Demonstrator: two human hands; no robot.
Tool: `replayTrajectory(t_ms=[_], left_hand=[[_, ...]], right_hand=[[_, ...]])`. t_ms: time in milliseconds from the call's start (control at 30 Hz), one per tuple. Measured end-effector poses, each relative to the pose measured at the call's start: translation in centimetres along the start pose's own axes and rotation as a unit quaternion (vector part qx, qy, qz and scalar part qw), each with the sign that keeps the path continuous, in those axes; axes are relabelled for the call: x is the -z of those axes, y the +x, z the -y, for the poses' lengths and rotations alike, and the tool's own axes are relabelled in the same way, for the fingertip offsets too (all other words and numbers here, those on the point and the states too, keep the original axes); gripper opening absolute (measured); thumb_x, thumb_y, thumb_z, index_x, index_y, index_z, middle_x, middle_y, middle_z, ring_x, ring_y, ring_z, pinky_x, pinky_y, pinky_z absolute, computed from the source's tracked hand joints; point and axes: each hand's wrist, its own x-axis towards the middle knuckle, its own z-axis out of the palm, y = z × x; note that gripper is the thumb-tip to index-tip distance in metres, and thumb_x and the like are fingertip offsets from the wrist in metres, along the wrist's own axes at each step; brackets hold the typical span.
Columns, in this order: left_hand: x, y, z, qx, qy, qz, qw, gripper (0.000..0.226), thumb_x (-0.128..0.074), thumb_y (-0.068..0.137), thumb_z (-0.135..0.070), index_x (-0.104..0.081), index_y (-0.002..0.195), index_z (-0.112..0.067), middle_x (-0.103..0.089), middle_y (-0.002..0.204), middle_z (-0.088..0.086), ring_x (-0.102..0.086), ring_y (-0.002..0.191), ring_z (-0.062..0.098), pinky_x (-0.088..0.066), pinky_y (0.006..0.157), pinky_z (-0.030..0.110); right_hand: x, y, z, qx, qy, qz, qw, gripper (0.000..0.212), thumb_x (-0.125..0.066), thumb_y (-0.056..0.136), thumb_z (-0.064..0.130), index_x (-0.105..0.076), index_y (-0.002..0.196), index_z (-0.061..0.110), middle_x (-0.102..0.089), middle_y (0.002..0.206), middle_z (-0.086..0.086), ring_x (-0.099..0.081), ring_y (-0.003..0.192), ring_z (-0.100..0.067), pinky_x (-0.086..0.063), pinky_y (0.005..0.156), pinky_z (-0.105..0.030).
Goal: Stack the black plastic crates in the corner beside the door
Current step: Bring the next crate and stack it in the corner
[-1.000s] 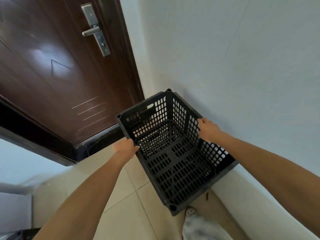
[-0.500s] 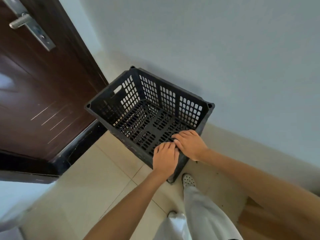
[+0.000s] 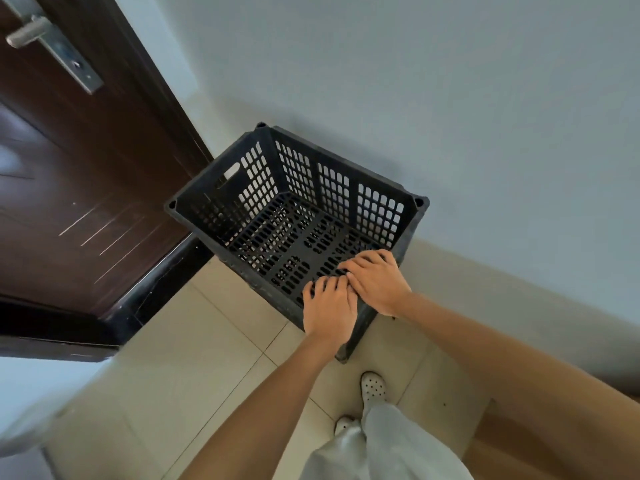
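Resting against the pale wall point(image 3: 450, 98), the black plastic crate point(image 3: 298, 216) is now set down in the corner, its left end just beside the dark wooden door point(image 3: 69, 168) and its frame. A second ago it was gripped at opposite sides, one hand to each, and carried tilted toward this spot; half a second ago both hands were already brought together on the near rim, and there they are kept. The left hand point(image 3: 329, 306) and the right hand point(image 3: 375, 282) are laid touching each other over the near right part of the rim, palms down, fingers spread and curled slightly over the edge; a firm clasp is not shown, rather a pressing or steadying contact. The crate is seen upright and empty, its far side touching or nearly touching the wall. Whether another crate lies beneath it cannot be told. It is judged that the placing of this crate is almost finished, and that only a final nudge and release are needed.
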Motion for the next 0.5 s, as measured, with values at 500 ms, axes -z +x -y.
replayTrajectory(t_ms=[500], left_hand=[[4.6, 3.4, 13.7, 0.051, 0.008, -0.055, 0.997, 0.038, -0.031, 0.105, -0.033, -0.052, 0.135, -0.023, -0.051, 0.141, -0.004, -0.035, 0.142, 0.019, -0.02, 0.119, 0.037]], right_hand=[[4.4, 10.2, 6.2, 0.078, 0.119, 0.016, 0.99, 0.038, -0.043, 0.097, 0.019, -0.04, 0.135, 0.026, -0.055, 0.13, 0.002, -0.05, 0.121, -0.023, -0.042, 0.097, -0.04]])
